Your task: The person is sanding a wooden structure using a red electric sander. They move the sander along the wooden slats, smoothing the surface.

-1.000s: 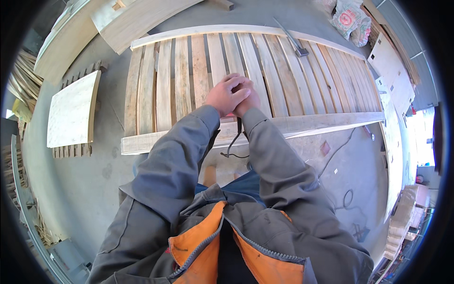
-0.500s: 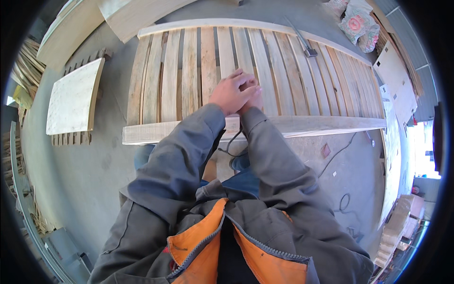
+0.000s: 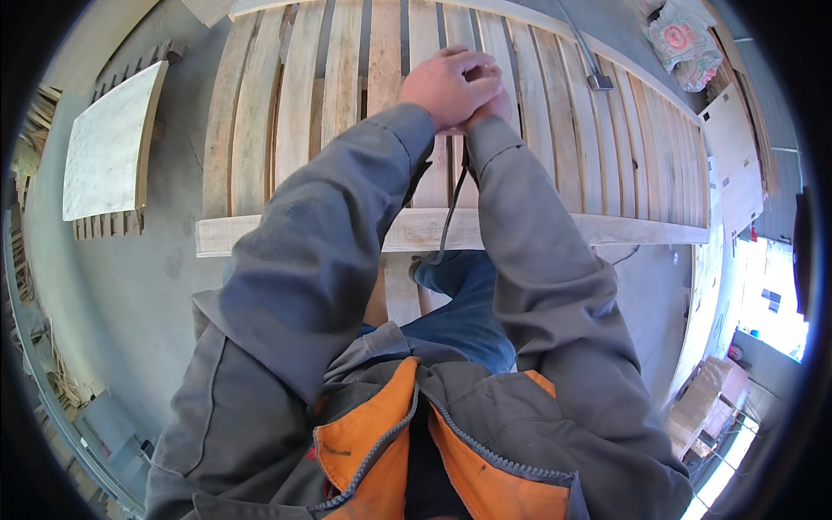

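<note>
My left hand (image 3: pixel 444 85) and my right hand (image 3: pixel 497 106) are close together over a slatted wooden panel (image 3: pixel 297 130), both with fingers curled. The left lies partly across the right and hides most of its fingers. A dark cord (image 3: pixel 447 224) hangs from below my hands toward my foot. Whatever they grip is hidden under them; only dark edges show beside the wrists. The panel has several pale slats between two long rails, and its near rail (image 3: pixel 425 230) passes under my forearms.
On the panel's far right part lies a hammer-like tool (image 3: pixel 599 82) with a dark blocky head and thin handle. A white-topped board (image 3: pixel 113 143) rests on slats at the left. Printed sacks (image 3: pixel 685 45) and upright boards (image 3: pixel 733 160) line the right side.
My hands have moved forward, farther from my body and farther in over the slats, staying together. My legs have shifted, and the panel now sits higher and closer in view.
</note>
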`<state>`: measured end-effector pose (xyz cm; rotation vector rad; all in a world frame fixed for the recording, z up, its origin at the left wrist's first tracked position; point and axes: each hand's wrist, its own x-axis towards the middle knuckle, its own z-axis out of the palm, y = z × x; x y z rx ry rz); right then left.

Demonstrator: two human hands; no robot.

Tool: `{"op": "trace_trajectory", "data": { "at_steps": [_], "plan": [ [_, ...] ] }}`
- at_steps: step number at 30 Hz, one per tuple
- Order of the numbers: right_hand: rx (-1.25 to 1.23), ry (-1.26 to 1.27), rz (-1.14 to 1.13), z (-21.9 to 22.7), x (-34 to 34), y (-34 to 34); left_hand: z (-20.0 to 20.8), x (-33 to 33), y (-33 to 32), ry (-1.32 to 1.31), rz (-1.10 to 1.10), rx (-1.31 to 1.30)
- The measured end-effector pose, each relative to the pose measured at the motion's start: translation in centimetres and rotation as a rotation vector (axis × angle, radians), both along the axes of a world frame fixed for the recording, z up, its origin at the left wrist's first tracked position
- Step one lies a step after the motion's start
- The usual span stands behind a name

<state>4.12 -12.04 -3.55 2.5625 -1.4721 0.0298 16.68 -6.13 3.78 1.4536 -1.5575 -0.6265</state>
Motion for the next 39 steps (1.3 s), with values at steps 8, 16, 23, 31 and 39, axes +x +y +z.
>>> {"op": "trace_trajectory", "data": {
  "at_steps": [8, 16, 23, 31, 39],
  "plan": [
    [0.112, -0.144, -0.097, 5.1, 5.6, -2.7, 0.0, 3.6, -4.5, 0.042, 0.023, 0.033],
    [0.057, -0.264, -0.104, 2.6, 6.9, -9.6, -0.3, 5.6, -9.8, 0.044, 0.006, 0.064],
    [0.146, -0.334, -0.161, 2.9, 8.9, -13.4, -0.6, 6.9, -13.8, 0.092, 0.022, 0.099],
    [0.209, -0.347, -0.214, 3.8, 10.3, -18.1, -0.6, 7.8, -18.3, -0.014, -0.024, -0.108],
    [0.226, -0.357, -0.276, 4.9, 11.4, -19.6, -1.6, 9.0, -21.9, 0.212, -0.088, 0.041]
  ]
}}
